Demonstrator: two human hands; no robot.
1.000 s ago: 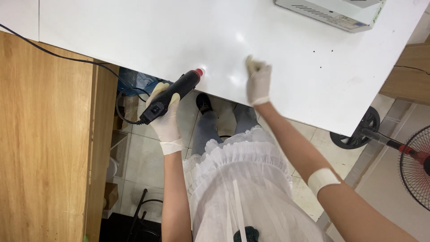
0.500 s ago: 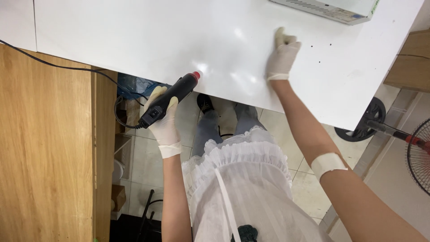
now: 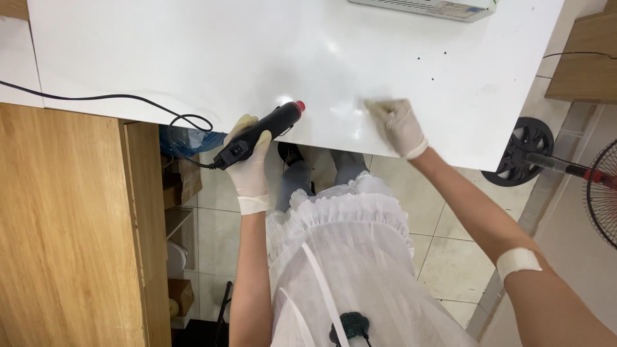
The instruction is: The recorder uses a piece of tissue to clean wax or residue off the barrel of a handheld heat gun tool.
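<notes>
Heat gun (image 3: 262, 133), black with a red nozzle tip, sits in my left hand (image 3: 249, 160); gloved fingers wrapped around its handle, nozzle angled up and to the right over the near edge of the white table (image 3: 193, 58). Its black cord (image 3: 109, 99) trails left across the tabletop, looping once near the edge. My right hand (image 3: 398, 125), also gloved, rests on the table just right of the nozzle, fingers curled onto a small pale pad or cloth; blurred, so I cannot tell how firmly it is pinched. Head view only: wooden cabinet (image 3: 64, 231) at left, a fan (image 3: 601, 186) at right, a flat grey box (image 3: 427, 6) at the table's far edge.
</notes>
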